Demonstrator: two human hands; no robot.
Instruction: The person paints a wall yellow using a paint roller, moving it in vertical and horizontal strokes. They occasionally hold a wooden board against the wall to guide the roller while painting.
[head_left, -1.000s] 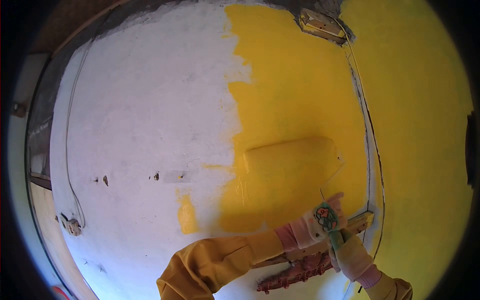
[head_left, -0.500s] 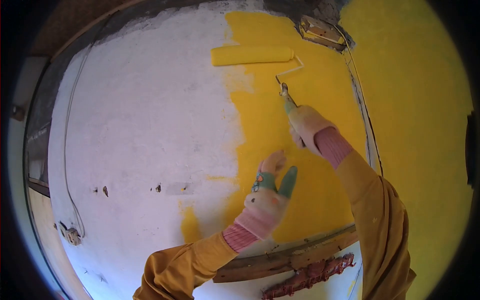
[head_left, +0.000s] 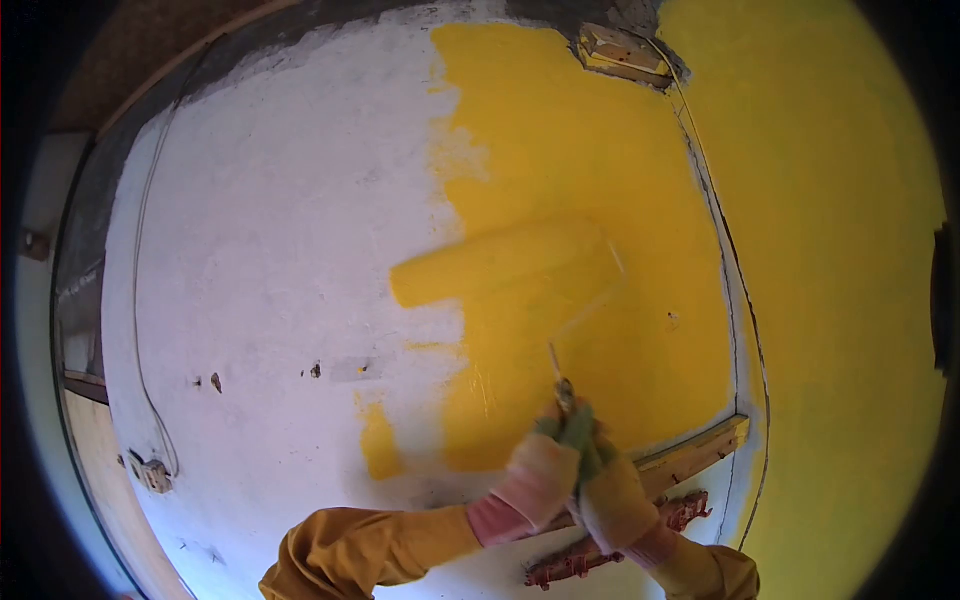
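Both gloved hands are wrapped round the handle of a paint roller, low in the middle of the view. My left hand closes on it from the left, and my right hand is pressed up against it on the right. The yellow roller sleeve is tilted, its left end lower, and blurred by motion. Its left end lies over the white part of the wall, the rest over yellow paint. Most of the handle is hidden in the gloves.
A wooden batten and a reddish, rough strip run below the paint. A wooden block sits in a recess at the top, with a cable beside it. At lower left, a socket box hangs on a cord.
The roller has come down the wall and tilted. My right hand has moved down with it. My left hand, open and free before, has closed on the handle.
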